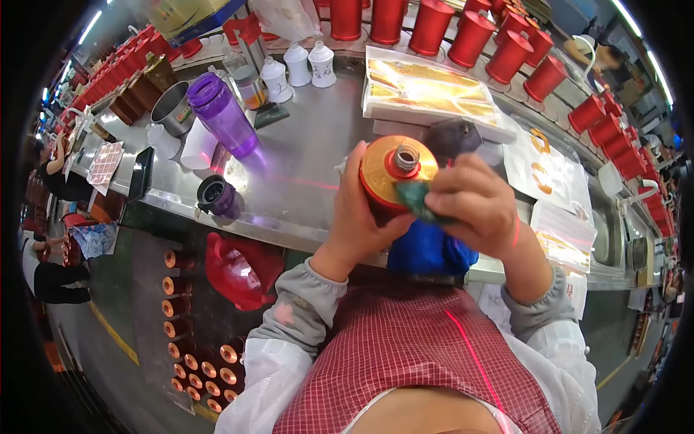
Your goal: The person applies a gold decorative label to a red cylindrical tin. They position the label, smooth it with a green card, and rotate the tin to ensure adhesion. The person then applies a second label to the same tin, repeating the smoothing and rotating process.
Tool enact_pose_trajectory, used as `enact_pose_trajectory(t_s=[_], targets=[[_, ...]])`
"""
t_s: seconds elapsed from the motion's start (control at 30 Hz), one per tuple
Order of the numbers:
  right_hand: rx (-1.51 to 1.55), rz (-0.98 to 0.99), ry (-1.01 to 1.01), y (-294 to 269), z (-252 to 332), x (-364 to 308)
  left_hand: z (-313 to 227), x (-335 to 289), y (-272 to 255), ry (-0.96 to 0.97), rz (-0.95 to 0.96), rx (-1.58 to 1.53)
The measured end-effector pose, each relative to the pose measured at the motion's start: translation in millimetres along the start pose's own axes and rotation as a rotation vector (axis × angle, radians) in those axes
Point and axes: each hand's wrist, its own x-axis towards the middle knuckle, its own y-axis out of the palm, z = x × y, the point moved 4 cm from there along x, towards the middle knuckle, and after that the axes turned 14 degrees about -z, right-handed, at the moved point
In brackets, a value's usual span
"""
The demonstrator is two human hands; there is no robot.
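My left hand (358, 217) grips a red bottle with a gold shoulder and an open neck (394, 170), held upright over the front edge of the steel table (303, 181). My right hand (473, 202) pinches a small green cloth (416, 199) against the bottle's gold shoulder. A blue cloth (426, 249) lies just below both hands at the table edge.
A purple bottle (224, 116), its dark cap (215, 194), a steel cup (172, 108) and white stoppers (298, 65) stand at the left. A tray of gold labels (426, 90) lies behind. Red canisters (506, 54) line the back. Several bottles (195, 362) stand on the floor at the left.
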Motion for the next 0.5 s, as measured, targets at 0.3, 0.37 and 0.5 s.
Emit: enact_pose_trajectory(t_s=[0.3, 0.37, 0.5], targets=[[-0.064, -0.106, -0.152, 15.7, 27.4, 21.2, -10.2, -12.3, 10.7, 0.16, -0.222, 0.244], [-0.118, -0.024, -0.133, 21.3, 25.7, 17.5, -8.6, -14.1, 13.8, 0.107, -0.212, 0.206], [0.188, -0.048, 0.152, 9.5, 27.9, 8.9, 28.6, -21.9, 7.8, -0.069, -0.104, -0.11]])
